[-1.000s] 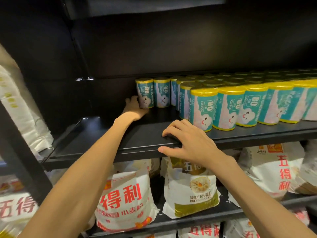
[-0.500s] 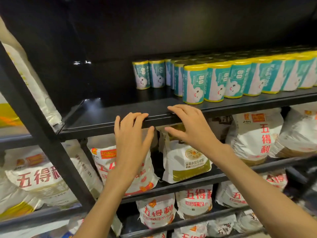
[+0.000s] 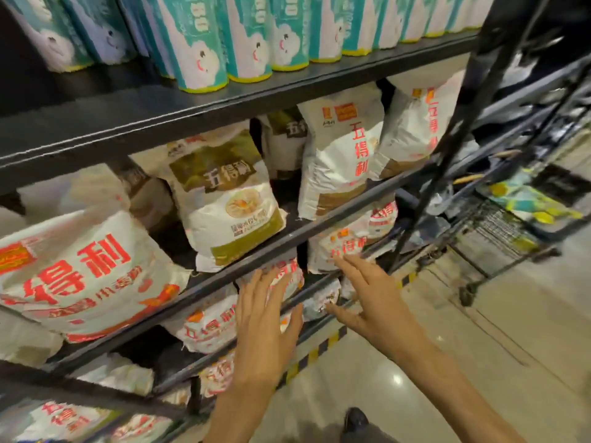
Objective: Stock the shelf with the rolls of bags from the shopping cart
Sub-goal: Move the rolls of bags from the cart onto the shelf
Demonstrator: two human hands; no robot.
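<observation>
Two hands, my left hand (image 3: pixel 262 318) and right hand (image 3: pixel 374 298), hang spread, each grip holding nothing. Rolls of bags (image 3: pixel 204 49) line the shelf (image 3: pixel 287 91) at twelve o'clock; I judge fetching comes next, reaching the shopping cart (image 3: pixel 499 225) at three o'clock.

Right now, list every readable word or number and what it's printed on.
"80": teal roll of bags on the top shelf.
"五得利": olive-banded flour bag.
"五得利": tall white flour bag, red characters running downward.
"得利": big flour bag at left; the rest is cut off.
Smaller print on all bags is too blurred to read.
</observation>
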